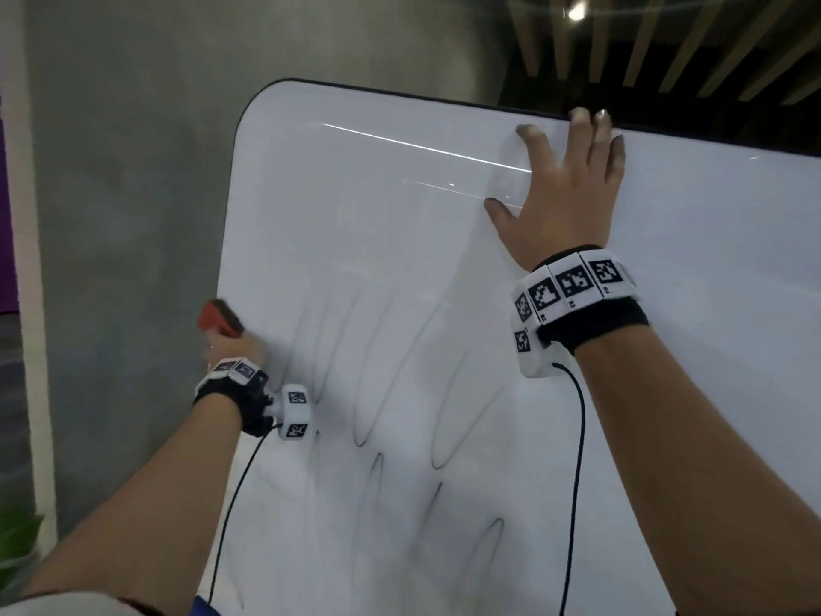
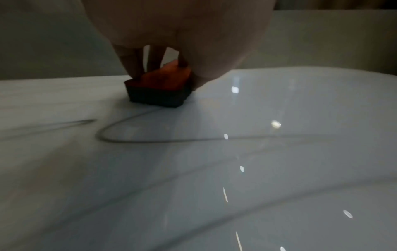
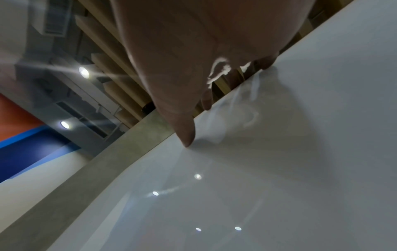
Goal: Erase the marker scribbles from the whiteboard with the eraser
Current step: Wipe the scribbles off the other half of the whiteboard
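While gripped, eraser (image 1: 221, 318) on whiteboard (image 1: 400, 242)

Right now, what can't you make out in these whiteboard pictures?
- Head view: the eraser and left hand are motion-blurred; the grip is unclear.
- Head view: the scribbles and whiteboard run off the bottom and right edges.
- Right wrist view: the right hand palm hides most fingertips.

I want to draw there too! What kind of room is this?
Probably an office or meeting room. A big whiteboard with marker scribbles stands by a grey wall, and the ceiling has wooden slats and round lights.
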{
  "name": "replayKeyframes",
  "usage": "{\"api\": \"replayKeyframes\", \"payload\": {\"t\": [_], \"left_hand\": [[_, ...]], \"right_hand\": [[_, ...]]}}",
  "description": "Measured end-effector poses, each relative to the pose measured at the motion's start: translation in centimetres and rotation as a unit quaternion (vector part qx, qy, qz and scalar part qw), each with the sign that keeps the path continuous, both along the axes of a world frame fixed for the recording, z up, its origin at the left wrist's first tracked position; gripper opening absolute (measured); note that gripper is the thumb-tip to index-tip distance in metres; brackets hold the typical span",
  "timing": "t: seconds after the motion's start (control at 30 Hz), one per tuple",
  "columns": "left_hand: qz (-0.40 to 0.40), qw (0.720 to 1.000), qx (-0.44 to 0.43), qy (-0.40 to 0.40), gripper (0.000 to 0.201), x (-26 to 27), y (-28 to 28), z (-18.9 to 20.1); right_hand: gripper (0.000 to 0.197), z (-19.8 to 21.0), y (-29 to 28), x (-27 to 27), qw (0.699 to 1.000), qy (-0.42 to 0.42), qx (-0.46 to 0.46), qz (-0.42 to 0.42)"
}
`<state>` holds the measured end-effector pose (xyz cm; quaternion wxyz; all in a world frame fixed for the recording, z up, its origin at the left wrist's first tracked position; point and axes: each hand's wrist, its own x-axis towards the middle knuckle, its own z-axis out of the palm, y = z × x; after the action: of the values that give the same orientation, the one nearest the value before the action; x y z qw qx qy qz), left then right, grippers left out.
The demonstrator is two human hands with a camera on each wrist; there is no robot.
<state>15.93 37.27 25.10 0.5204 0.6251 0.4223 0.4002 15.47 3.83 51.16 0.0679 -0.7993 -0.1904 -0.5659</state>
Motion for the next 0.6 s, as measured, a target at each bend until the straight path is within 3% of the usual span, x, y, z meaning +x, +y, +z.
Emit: {"api": "replayKeyframes", "payload": {"t": [0.07,0.17,0.23,0.3,0.37,0.43,0.53,0.6], "left_hand": [[-0.002,0.999,-0.051,0.021,0.045,-0.2,-0.3,-1.6],[0.015,1.000,-0.006,0.010,0.051,-0.1,-2.5,0.0],[0.013,0.992,0.118,-0.045,0.056,0.1,-4.8,2.1],[-0.030,0.949,0.288,-0.122,0.057,0.1,-7.1,3.5],[-0.061,0.912,0.370,-0.163,0.057,0.5,-7.8,4.0],[-0.023,0.924,0.346,-0.157,0.057,1.2,-6.9,3.9],[0.052,0.978,0.174,-0.104,0.058,1.8,-4.1,3.4],[0.057,0.994,0.060,-0.075,0.057,1.6,-3.0,4.3]], "right_hand": [[0.074,0.2,-0.1,-0.2,1.000,0.004,-0.003,-0.001],[0.074,0.2,0.0,-0.3,1.000,0.008,0.000,0.004],[0.074,0.2,0.3,-0.3,1.000,0.010,0.008,0.001],[0.073,0.2,0.5,-0.2,1.000,0.009,0.015,0.003],[0.073,0.1,0.5,-0.1,1.000,0.006,0.019,0.006],[0.072,0.0,0.2,0.2,1.000,0.004,0.012,0.009],[0.074,0.0,-0.4,0.3,1.000,0.010,-0.002,0.005],[0.075,0.1,-0.4,0.2,1.000,0.014,-0.008,0.005]]}}
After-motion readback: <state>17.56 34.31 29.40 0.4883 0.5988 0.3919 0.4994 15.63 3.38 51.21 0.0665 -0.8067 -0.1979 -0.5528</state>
